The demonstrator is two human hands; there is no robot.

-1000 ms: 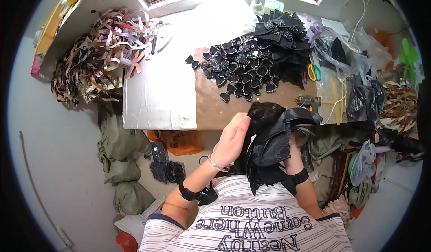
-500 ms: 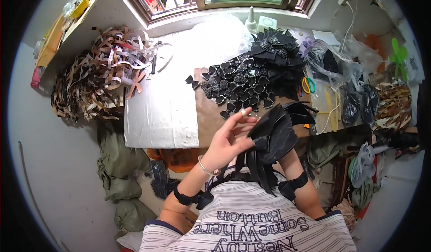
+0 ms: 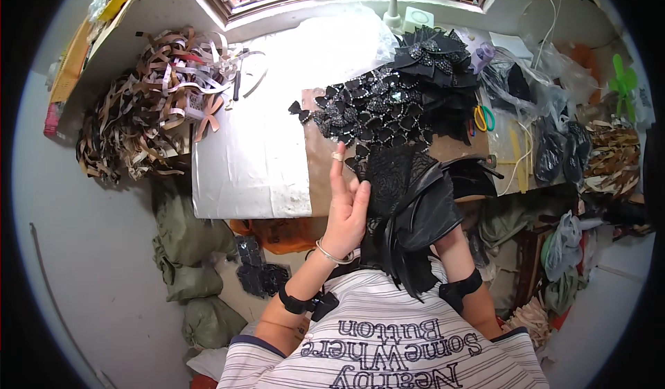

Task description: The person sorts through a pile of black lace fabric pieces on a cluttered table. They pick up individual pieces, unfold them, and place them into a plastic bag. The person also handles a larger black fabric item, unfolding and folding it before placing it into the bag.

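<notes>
A bunch of black fabric pieces (image 3: pixel 415 205), leaf-shaped with long pointed strips and a lace-patterned part, hangs over the table's front edge in front of my body. My right hand (image 3: pixel 451 242) holds it from below; its fingers are hidden beneath the fabric. On the bunch's left side is my left hand (image 3: pixel 348 205), open, index finger stretched up and thumb beside the lace edge. A pale wrap (image 3: pixel 338 156) circles that index finger. Just beyond lie several black petal-shaped pieces edged with shiny beads (image 3: pixel 370 108), and a black flower with a beaded centre (image 3: pixel 432 51).
A tangled heap of brown and white strips (image 3: pixel 156 98) covers the table's left end. Scissors with yellow and teal handles (image 3: pixel 485 119) lie at right, near plastic bags (image 3: pixel 512 87) and a green fan (image 3: pixel 623 84). A white bottle (image 3: pixel 393 15) stands by the window. Green sacks (image 3: pixel 190 236) sit below left.
The black bunch has opened out and swung toward the table, showing its lace part. My left hand has turned upright, its index finger now pointing away from me.
</notes>
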